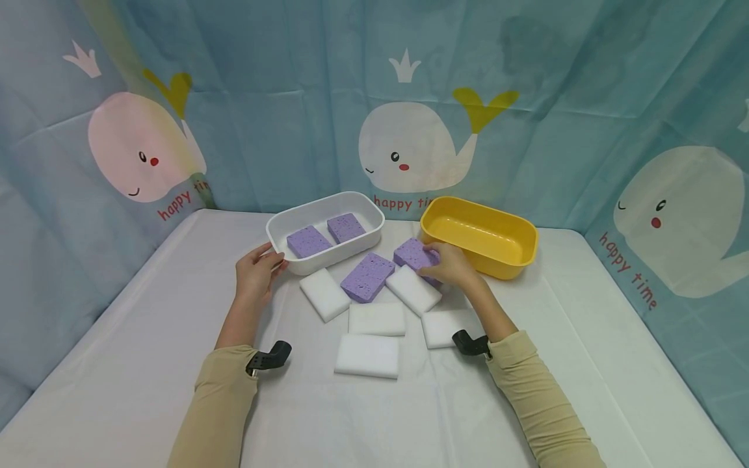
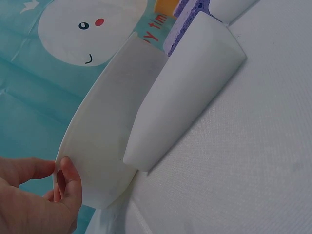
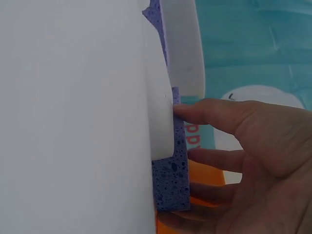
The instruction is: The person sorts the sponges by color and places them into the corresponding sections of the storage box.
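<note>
At the near left corner of a white plastic tub (image 1: 325, 261), my left hand (image 1: 253, 275) pinches the rim between thumb and fingers, as the left wrist view also shows. Two purple sponges (image 1: 308, 242) lie inside that tub. My right hand (image 1: 454, 265) grips another purple sponge (image 1: 412, 253) by its right end, in front of the yellow tub (image 1: 497, 263). A white sponge block (image 1: 413, 291) overlaps this sponge's near edge. One more purple sponge (image 1: 367, 278) lies just left of it, its lower corner close to other white blocks.
Several white sponge blocks lie on the white-covered table, among them one (image 1: 324, 294) by the white tub, one (image 1: 367, 356) nearest me and one (image 1: 445, 329) beneath my right forearm. A blue whale-print curtain (image 1: 316, 149) hangs behind the tubs.
</note>
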`<control>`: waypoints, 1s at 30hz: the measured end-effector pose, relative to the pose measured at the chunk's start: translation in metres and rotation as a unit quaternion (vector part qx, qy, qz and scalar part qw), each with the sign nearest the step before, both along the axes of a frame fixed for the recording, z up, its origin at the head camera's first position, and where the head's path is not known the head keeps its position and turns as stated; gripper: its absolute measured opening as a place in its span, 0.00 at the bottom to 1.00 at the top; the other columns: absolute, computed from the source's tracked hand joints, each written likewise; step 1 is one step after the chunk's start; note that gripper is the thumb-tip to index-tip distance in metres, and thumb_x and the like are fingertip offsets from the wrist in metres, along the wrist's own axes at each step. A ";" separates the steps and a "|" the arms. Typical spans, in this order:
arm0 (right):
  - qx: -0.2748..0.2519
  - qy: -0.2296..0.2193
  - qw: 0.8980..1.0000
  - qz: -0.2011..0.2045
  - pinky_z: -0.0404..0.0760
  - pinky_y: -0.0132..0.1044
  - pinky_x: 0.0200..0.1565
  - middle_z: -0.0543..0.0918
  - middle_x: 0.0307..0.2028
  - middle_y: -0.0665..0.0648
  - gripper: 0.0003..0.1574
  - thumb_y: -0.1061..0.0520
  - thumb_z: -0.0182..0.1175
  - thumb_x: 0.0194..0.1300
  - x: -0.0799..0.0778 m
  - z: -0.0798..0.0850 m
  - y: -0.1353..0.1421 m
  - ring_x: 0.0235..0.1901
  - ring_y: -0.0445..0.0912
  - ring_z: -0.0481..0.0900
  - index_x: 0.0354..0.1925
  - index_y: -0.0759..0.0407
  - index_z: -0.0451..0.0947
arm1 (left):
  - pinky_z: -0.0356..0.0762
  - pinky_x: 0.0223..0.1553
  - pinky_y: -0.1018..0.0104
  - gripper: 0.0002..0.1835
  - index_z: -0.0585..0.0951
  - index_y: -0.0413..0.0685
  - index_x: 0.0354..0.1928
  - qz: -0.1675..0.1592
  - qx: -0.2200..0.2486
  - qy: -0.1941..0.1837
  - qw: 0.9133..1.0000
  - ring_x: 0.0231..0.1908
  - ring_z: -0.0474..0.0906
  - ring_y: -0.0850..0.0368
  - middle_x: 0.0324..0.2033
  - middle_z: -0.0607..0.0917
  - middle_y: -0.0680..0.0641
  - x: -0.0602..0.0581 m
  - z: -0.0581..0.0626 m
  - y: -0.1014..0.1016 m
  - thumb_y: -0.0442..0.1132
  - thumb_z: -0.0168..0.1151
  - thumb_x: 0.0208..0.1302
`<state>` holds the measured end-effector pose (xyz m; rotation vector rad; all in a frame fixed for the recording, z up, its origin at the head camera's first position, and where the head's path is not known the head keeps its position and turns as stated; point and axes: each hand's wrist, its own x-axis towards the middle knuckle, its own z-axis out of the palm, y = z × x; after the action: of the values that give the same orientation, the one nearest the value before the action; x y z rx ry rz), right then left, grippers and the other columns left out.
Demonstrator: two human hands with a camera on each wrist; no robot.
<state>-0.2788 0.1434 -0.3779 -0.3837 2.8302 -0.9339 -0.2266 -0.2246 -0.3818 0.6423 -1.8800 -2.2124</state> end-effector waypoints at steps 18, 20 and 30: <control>0.005 -0.004 1.000 -0.019 0.69 0.59 0.75 0.74 0.71 0.70 0.43 0.52 0.73 0.67 0.004 0.008 -0.002 0.72 0.65 0.70 0.72 0.69 0.71 | 0.84 0.53 0.77 0.32 0.63 0.39 0.80 -0.002 0.002 0.004 1.000 0.44 0.82 0.64 0.53 0.78 0.44 0.000 0.000 0.000 0.29 0.57 0.78; 0.002 -0.004 1.000 -0.021 0.69 0.59 0.75 0.73 0.72 0.70 0.43 0.52 0.73 0.67 0.004 0.008 -0.002 0.72 0.65 0.70 0.72 0.68 0.71 | 0.84 0.53 0.77 0.32 0.63 0.39 0.80 -0.004 0.001 0.006 1.000 0.43 0.83 0.65 0.54 0.78 0.43 0.000 -0.001 -0.001 0.29 0.57 0.78; 0.007 0.005 1.000 -0.022 0.69 0.59 0.75 0.74 0.71 0.70 0.42 0.52 0.73 0.67 0.003 0.012 -0.002 0.73 0.64 0.69 0.72 0.68 0.72 | 0.85 0.51 0.78 0.32 0.63 0.40 0.80 0.000 -0.001 0.000 1.000 0.45 0.83 0.63 0.47 0.78 0.49 -0.001 -0.001 -0.001 0.29 0.58 0.77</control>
<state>-0.2755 0.1418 -0.3654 -0.3266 2.8639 -0.9235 -0.2275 -0.2253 -0.3828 0.6436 -1.8815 -2.2101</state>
